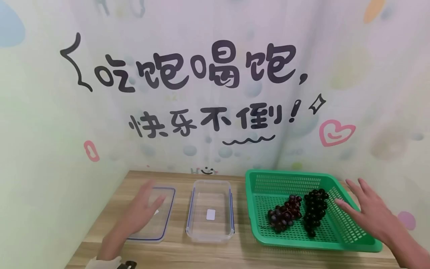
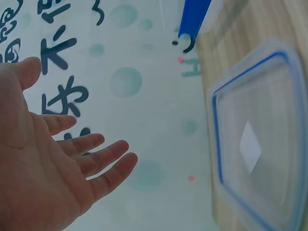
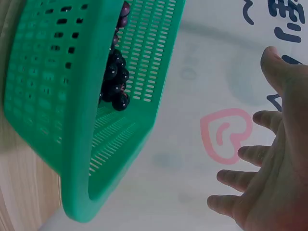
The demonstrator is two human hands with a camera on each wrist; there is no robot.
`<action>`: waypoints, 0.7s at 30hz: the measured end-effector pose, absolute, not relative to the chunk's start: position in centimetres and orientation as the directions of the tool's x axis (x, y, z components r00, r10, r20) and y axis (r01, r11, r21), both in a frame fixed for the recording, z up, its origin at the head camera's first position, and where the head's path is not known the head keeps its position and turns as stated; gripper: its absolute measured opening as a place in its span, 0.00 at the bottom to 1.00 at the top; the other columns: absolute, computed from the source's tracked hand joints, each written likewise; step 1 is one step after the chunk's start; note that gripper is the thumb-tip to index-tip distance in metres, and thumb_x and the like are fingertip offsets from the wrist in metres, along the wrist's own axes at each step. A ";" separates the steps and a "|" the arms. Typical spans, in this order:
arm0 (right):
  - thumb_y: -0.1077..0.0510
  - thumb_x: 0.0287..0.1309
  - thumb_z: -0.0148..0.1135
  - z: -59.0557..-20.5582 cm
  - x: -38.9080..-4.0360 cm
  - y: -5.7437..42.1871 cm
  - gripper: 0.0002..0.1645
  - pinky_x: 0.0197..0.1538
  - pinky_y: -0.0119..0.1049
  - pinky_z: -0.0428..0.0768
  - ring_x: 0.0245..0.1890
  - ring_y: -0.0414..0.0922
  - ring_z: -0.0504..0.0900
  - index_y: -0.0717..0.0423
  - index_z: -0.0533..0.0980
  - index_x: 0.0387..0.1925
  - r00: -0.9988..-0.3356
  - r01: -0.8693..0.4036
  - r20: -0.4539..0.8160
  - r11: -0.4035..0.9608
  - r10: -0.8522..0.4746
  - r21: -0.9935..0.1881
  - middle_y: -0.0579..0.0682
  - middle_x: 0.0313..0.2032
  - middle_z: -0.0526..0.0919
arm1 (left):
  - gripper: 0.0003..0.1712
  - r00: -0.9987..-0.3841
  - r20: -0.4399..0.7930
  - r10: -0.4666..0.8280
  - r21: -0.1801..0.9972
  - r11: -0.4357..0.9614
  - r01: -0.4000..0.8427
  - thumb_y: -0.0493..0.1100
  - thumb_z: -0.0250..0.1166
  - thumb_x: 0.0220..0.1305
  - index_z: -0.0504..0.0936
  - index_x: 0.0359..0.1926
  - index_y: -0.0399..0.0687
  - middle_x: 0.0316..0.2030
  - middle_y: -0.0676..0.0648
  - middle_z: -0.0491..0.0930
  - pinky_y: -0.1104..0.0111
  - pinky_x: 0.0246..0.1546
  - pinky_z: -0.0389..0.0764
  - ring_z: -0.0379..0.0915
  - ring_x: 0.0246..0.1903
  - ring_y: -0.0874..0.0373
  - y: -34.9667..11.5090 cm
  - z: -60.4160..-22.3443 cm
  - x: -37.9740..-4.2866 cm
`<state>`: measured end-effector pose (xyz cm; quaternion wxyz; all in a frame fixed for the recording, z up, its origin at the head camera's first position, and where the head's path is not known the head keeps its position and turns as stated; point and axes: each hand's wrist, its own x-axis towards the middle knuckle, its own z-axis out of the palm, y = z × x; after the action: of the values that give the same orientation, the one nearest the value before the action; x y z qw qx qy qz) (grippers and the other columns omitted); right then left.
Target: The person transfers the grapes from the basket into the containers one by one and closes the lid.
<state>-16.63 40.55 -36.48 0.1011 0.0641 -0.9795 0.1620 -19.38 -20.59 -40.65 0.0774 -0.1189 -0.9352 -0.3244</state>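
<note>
Your left hand [image 1: 138, 213] hovers above the blue-edged lid [image 1: 162, 218], clear of it, its fingers straight and parted. Your right hand [image 1: 374, 213], fingers likewise spread, hangs by the right side of the green basket [image 1: 302, 246]; inside, left of those fingertips, lie black grapes [image 1: 315, 213], then reddish-purple grapes [image 1: 284, 216].

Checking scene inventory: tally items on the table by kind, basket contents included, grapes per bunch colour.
Reddish-purple grape bunch: 1
Black grape bunch: 1
Green basket: 1
Clear container: 1
Blue-edged lid: 1
Total: 5
</note>
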 end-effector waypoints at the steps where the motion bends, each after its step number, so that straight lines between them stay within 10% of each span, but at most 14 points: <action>1: 0.42 0.60 0.51 -36.3 -16.6 40.4 0.47 0.41 0.75 0.53 0.59 0.76 0.42 0.56 0.41 0.69 -0.977 -0.146 0.197 0.934 -0.084 -0.326 0.71 0.66 0.33 | 0.43 -0.960 0.222 0.171 0.591 0.759 0.272 0.64 0.44 0.64 0.48 0.68 0.40 0.66 0.37 0.50 0.44 0.61 0.52 0.45 0.65 0.40 -20.2 -41.1 -19.4; 21: 0.37 0.64 0.36 -35.4 -17.4 36.9 0.46 0.47 0.65 0.68 0.59 0.72 0.52 0.58 0.30 0.68 -0.999 0.032 -0.048 0.690 -0.005 -0.723 0.74 0.65 0.40 | 0.42 -0.978 0.152 0.144 0.836 0.510 0.205 0.64 0.43 0.64 0.43 0.69 0.45 0.67 0.39 0.47 0.44 0.59 0.58 0.53 0.62 0.39 -15.7 -46.5 -19.8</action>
<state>-17.40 36.87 -35.39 -0.0232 -0.0074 -0.9190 0.3936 -19.84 -15.72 -46.48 0.0312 -0.1005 -0.8683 -0.4848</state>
